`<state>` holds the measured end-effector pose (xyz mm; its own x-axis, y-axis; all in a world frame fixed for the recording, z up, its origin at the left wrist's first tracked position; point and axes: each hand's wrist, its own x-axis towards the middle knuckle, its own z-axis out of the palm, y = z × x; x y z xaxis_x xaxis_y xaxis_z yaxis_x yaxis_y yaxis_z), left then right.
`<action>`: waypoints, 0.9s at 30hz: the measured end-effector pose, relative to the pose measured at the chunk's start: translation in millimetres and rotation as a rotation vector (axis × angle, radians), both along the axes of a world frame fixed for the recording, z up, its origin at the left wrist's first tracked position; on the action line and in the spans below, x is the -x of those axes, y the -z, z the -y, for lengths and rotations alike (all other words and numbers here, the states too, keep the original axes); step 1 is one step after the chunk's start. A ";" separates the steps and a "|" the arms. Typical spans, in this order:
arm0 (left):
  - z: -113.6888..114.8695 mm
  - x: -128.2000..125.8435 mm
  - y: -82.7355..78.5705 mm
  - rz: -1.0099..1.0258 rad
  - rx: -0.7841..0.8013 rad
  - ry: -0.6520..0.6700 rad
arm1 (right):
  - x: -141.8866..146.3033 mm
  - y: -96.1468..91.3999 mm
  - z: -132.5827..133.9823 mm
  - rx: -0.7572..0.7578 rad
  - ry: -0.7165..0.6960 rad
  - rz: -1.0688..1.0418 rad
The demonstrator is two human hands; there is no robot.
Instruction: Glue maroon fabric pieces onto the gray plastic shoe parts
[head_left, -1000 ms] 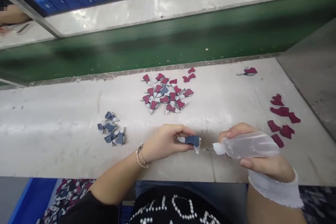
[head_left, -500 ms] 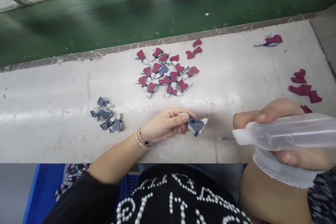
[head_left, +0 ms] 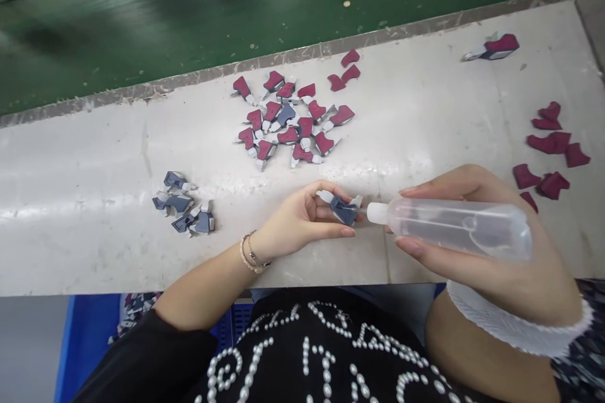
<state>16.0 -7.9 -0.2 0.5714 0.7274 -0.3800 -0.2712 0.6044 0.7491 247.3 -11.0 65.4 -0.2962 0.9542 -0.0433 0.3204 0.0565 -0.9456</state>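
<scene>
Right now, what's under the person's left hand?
The left hand holds a navy and grey piece above the white work surface. The patch of surface directly beneath the palm is covered by the hand.

Tiny navy-and-white molded piece [head_left: 344, 210] is pinched in the left hand [head_left: 302, 217], tilted, with its white tabs sticking out at about 10 and 2 o'clock. At 3 o'clock from it is a clear plastic squeeze bottle [head_left: 454, 227], lying almost flat in the right hand [head_left: 477, 277]. Its white nozzle [head_left: 377, 213] points at 9 o'clock, right up by the piece, but can't tell if it's touching.
</scene>
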 end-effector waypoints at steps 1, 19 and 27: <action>1.3 -0.1 0.6 -0.041 -0.018 0.005 | 3.9 0.7 0.9 -0.030 0.013 0.012; 4.6 2.8 -2.6 -0.082 -0.126 0.081 | 28.6 0.1 1.7 -0.119 0.051 0.077; 3.2 2.7 -3.4 -0.092 -0.161 0.080 | 27.2 -1.0 2.8 -0.181 0.015 0.165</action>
